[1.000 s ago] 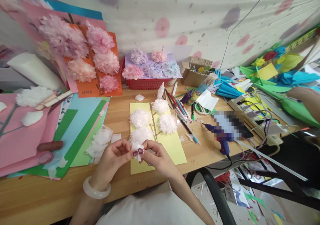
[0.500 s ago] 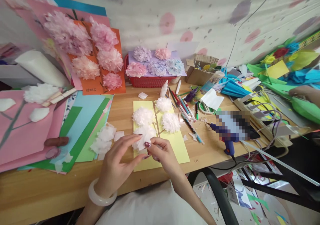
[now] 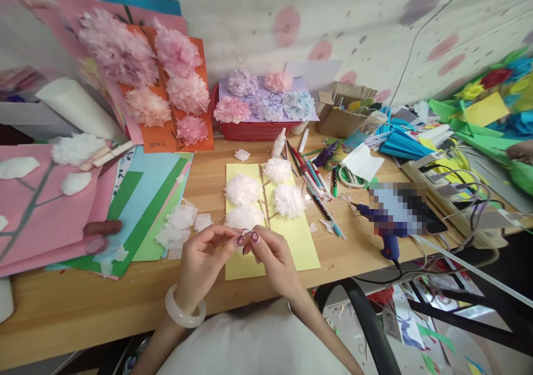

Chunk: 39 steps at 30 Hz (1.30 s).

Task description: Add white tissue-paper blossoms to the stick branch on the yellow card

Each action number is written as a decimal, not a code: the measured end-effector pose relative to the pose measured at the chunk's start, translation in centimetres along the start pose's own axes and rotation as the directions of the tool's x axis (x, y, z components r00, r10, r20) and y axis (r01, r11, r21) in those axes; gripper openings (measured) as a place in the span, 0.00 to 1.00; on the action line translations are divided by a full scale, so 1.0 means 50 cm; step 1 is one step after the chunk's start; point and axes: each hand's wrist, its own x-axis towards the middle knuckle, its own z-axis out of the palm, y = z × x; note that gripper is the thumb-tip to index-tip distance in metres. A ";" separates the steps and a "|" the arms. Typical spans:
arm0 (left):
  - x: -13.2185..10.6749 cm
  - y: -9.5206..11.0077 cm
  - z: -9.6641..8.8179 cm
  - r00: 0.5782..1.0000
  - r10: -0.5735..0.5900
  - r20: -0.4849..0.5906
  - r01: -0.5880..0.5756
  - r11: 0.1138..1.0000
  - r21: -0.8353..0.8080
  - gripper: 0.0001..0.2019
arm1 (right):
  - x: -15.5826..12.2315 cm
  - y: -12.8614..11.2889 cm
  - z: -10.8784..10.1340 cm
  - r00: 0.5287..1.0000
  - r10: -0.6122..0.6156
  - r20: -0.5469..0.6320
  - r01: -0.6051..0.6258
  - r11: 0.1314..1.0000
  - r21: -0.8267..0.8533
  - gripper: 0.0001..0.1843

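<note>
My left hand (image 3: 210,256), with a white bangle (image 3: 185,311) on its wrist, is closed in a pinch. Its fingertips meet those of my right hand (image 3: 272,253), also pinched. Between them is a small piece of white tissue paper (image 3: 246,232), mostly hidden by the fingers. Both hands are over the lower part of a yellow sheet (image 3: 297,250). That sheet bears a drawn brown branch and several fluffy white paper flowers (image 3: 289,200); the lowest one lies just beyond my fingertips. Left of the sheet is a loose pile of white tissue squares (image 3: 178,222).
Pens (image 3: 320,206) and a white glue bottle (image 3: 278,143) lie beyond the sheet. A blue glue gun (image 3: 389,242) rests at right, near a power strip (image 3: 441,197). Coloured paper (image 3: 154,197) covers the left. A red basket (image 3: 254,132) stands behind. Another person's hand (image 3: 520,150) shows far right.
My left hand's fingers have closed from a spread pose and met my right fingertips at the tissue piece. The tissue is now mostly covered. The view has shifted slightly.
</note>
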 end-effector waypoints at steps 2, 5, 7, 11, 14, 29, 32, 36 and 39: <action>0.000 -0.005 -0.003 1.000 0.024 -0.004 -0.024 1.000 -0.001 0.03 | -0.002 -0.001 -0.001 1.000 0.010 0.012 -0.010 1.000 0.011 0.18; 0.000 -0.014 -0.009 0.993 0.114 0.015 -0.115 0.992 0.050 0.04 | -0.004 -0.002 -0.004 0.999 0.023 0.024 -0.024 0.999 0.033 0.19; -0.001 -0.016 -0.013 0.984 0.178 0.032 -0.180 0.978 0.105 0.05 | -0.006 -0.004 -0.006 0.999 0.035 0.036 -0.037 0.998 0.051 0.19; -0.003 -0.007 -0.016 0.957 0.281 0.080 -0.292 0.928 0.233 0.07 | -0.007 -0.013 -0.007 0.997 0.059 0.047 -0.062 0.996 0.065 0.19; -0.002 0.002 -0.015 0.939 0.323 0.117 -0.343 0.896 0.282 0.07 | -0.007 -0.019 -0.008 0.995 0.088 0.045 -0.091 0.994 0.068 0.17; -0.005 0.008 -0.009 0.987 0.120 0.106 -0.130 0.987 0.093 0.04 | -0.016 -0.015 -0.013 0.994 0.109 0.010 -0.109 0.994 0.011 0.14; -0.003 0.010 -0.012 0.988 0.107 0.110 -0.120 0.987 0.112 0.07 | -0.018 -0.014 -0.013 0.995 0.100 0.008 -0.100 0.995 -0.024 0.15; -0.002 0.012 -0.015 0.989 0.099 0.108 -0.112 0.985 0.127 0.06 | -0.017 -0.013 -0.013 0.994 0.112 0.014 -0.112 0.993 -0.034 0.14; -0.002 0.012 -0.016 0.988 0.105 0.116 -0.121 0.983 0.137 0.06 | -0.015 -0.015 -0.013 0.993 0.117 0.017 -0.116 0.992 -0.039 0.14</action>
